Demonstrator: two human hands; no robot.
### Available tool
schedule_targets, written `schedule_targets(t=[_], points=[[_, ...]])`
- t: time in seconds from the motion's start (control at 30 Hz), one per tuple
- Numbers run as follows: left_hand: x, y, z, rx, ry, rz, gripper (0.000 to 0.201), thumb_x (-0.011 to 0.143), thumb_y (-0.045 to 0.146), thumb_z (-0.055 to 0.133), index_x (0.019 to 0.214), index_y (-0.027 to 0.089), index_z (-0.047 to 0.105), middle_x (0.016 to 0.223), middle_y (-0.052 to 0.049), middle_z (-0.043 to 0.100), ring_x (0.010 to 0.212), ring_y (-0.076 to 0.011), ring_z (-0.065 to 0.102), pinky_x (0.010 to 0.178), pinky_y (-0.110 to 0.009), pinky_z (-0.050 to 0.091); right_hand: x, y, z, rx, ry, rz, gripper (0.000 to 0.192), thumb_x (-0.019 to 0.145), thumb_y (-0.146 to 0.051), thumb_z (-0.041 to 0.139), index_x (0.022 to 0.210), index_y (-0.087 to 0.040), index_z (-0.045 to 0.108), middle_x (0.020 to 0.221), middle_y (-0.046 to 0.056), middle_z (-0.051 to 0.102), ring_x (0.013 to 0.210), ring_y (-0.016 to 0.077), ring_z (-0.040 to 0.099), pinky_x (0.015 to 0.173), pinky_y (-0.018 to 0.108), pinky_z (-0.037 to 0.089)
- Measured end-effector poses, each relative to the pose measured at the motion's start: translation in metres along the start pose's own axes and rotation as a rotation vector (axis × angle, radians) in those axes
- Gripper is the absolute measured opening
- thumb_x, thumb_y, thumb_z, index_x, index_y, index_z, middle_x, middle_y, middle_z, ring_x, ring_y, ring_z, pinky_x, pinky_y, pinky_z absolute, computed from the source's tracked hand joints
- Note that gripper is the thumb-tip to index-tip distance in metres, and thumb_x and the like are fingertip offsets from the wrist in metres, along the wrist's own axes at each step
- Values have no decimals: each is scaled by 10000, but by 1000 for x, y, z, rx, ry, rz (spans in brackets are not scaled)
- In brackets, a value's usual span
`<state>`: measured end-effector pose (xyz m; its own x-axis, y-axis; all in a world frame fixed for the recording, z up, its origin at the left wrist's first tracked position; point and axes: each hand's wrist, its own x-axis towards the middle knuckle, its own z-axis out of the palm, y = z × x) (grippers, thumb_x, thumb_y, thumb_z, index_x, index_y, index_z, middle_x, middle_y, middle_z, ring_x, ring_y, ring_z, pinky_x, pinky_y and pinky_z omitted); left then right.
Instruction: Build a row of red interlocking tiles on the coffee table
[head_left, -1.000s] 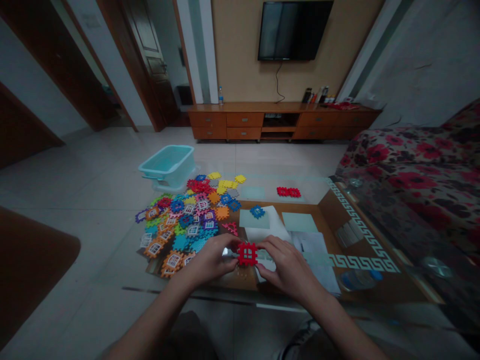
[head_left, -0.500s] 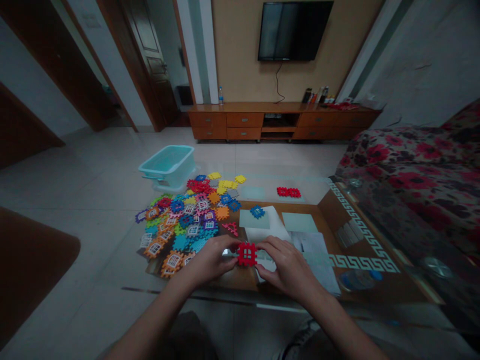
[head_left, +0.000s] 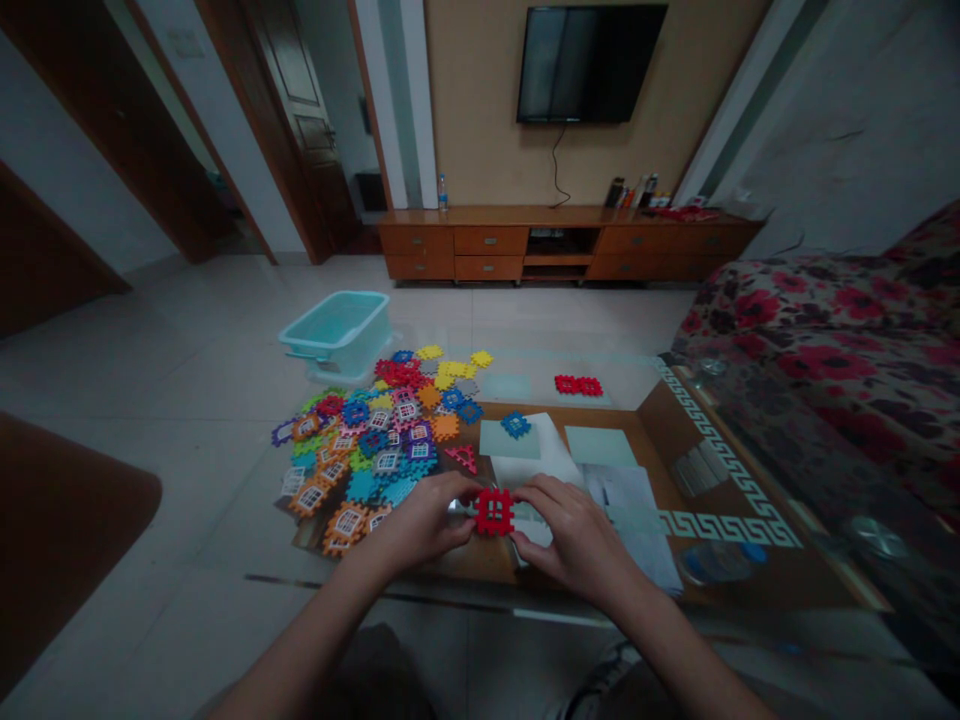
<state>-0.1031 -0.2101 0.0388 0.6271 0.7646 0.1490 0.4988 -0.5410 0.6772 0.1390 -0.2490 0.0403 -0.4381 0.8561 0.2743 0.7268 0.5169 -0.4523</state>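
**A:** Between the fingertips: red window tile point(head_left: 494, 511), pinched from both sides. Left hand point(head_left: 422, 522) has thumb and forefinger on its left edge, right hand point(head_left: 577, 535) on its right edge. Tile sits upright, just above the glass table point(head_left: 697, 420) near the front edge.

**B:** Anything else in the grip?

**A:** Something pale and shiny just left of the tile, against the left fingers. Can't tell what. Other fingers are curled loose.

**B:** Surroundings?

**A:** Loose tile pile point(head_left: 367, 440) just left of the left hand, papers point(head_left: 622, 490) under the right, a red triangle piece point(head_left: 463, 457) just behind. Joined red pair point(head_left: 577, 384) further back, teal bin point(head_left: 337, 330) beyond the pile.

**B:** Risks?

**A:** My read: edge-only pinch, so uneven squeeze could pop the tile out onto the glass or over the near edge. Left wrist sweeping outward could scatter the pile.
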Motion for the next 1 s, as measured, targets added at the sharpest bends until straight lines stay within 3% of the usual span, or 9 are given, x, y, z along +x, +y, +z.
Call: schedule_targets(t=[1.0], points=[[0, -2, 1, 19, 5, 11, 289, 811, 177, 651, 1097, 216, 636, 1065, -58, 659, 980, -203, 628, 855, -331, 501, 2, -2, 0, -13, -25, 24, 323, 807, -195, 675, 1121, -212, 603, 1041, 75, 644, 953, 251, 616, 819, 390, 509]])
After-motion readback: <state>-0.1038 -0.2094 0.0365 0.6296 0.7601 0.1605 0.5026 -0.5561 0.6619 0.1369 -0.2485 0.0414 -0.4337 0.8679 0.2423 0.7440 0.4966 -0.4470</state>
